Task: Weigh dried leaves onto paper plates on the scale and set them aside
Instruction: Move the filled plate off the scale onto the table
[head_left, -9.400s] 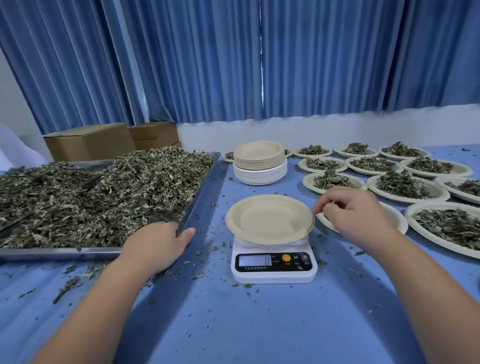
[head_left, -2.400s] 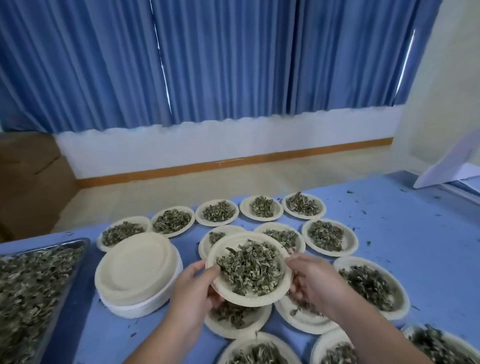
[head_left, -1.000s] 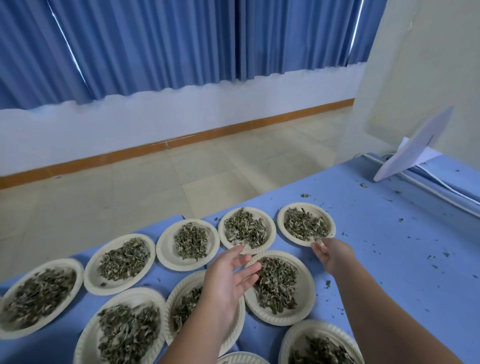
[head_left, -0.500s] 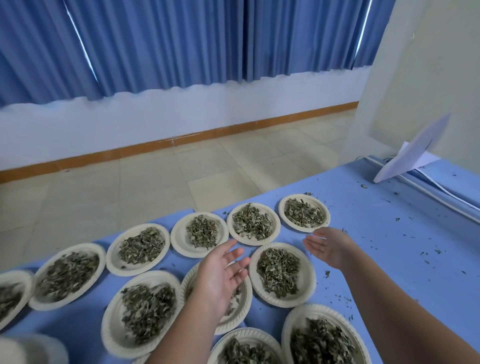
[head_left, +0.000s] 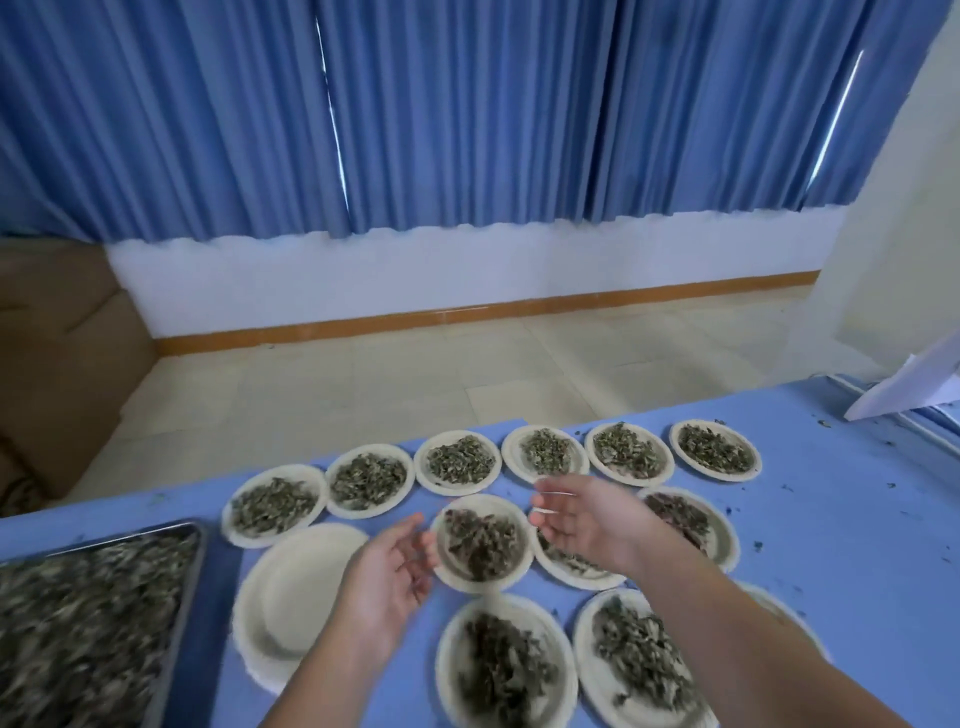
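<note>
Blue table (head_left: 841, 545) by blue curtains (head_left: 467, 114): eleven white round paper plates of dried leaves (head_left: 483, 584) (maybe a twelfth behind the right arm (head_left: 727, 623)), one empty stack (head_left: 296, 597), one metal tray (head_left: 195, 551). Left hand (head_left: 387, 577) and right hand (head_left: 582, 519) hover above the plates, fingers spread, holding nothing.

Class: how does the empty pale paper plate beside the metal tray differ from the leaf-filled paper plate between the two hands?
The empty pale paper plate holds nothing; the leaf-filled paper plate carries a heap of dried leaves. The empty one looks larger and seems to top a stack; the filled one lies singly on the blue table. Both are round and pale.
</note>
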